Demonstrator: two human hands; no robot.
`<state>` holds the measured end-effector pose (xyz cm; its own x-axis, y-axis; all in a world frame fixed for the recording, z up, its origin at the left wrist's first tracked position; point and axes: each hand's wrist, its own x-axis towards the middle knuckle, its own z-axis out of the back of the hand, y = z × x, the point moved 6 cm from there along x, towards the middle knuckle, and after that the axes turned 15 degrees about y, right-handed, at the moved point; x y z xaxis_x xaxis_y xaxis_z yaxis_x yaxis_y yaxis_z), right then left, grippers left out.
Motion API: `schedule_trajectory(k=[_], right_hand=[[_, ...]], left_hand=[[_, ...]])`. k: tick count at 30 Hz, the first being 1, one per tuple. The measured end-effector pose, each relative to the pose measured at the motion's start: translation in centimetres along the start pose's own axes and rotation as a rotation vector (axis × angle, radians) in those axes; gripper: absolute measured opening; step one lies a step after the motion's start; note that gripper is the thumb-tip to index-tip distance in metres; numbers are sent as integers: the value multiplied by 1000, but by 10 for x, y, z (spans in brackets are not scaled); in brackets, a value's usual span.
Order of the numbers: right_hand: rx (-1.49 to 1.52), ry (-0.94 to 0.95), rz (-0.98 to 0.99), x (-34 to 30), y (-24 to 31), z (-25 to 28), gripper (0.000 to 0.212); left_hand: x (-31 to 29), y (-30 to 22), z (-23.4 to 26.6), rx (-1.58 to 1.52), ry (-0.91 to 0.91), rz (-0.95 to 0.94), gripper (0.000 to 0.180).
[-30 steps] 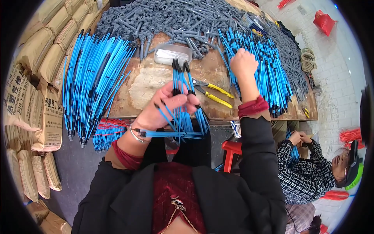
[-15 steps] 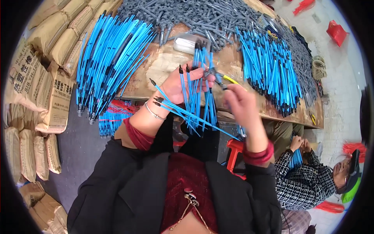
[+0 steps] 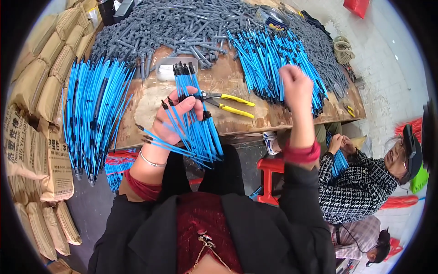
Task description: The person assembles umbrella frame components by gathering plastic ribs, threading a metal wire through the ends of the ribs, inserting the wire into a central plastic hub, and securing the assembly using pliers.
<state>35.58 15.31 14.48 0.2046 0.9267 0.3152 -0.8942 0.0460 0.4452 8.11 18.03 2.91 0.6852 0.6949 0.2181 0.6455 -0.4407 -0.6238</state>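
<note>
My left hand point(image 3: 171, 123) is closed around a bundle of thin blue sticks point(image 3: 194, 137) with black tips; several more stick out loosely across its palm and wrist. Just right of that bundle lie yellow-handled pliers point(image 3: 235, 104) on the table, their jaws against the sticks. My right hand point(image 3: 297, 84) is raised over the front of the right-hand pile of blue sticks point(image 3: 269, 59). Its fingers are curled together, and what they hold, if anything, is hidden. A clear plastic box point(image 3: 189, 63) with white contents sits behind the bundle.
Grey plastic parts point(image 3: 159, 34) heap across the back of the wooden table point(image 3: 157, 98). Another pile of blue sticks point(image 3: 96, 105) overhangs its left edge. Paper sacks point(image 3: 34, 150) are stacked at the left. A red stool point(image 3: 270, 176) and a seated co-worker point(image 3: 356, 182) are at the right.
The pliers have left my right hand and now lie on the table. That hand has moved up to the right-hand pile. My left hand still holds the bundle; the view has shifted.
</note>
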Motion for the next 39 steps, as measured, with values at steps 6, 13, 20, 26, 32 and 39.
schedule_trajectory(k=[6, 13, 20, 26, 32, 39], right_hand=[[-803, 10, -189, 68, -83, -17, 29], [-746, -28, -147, 83, -62, -3, 27], [-983, 167, -9, 102, -30, 36, 21], [-1138, -62, -114, 74, 45, 101, 22], [305, 203, 164, -2, 87, 83, 29], [567, 557, 195, -111, 78, -84, 19]], left_hand=[[-12, 2, -35, 43, 118, 212, 18], [-5, -9, -17, 249, -14, -1, 18], [0, 2, 0, -31, 119, 103, 19], [2, 1, 0, 162, -22, 70, 23], [-3, 2, 10, 119, 28, 84, 25], [-4, 12, -24, -182, 169, 85, 21]])
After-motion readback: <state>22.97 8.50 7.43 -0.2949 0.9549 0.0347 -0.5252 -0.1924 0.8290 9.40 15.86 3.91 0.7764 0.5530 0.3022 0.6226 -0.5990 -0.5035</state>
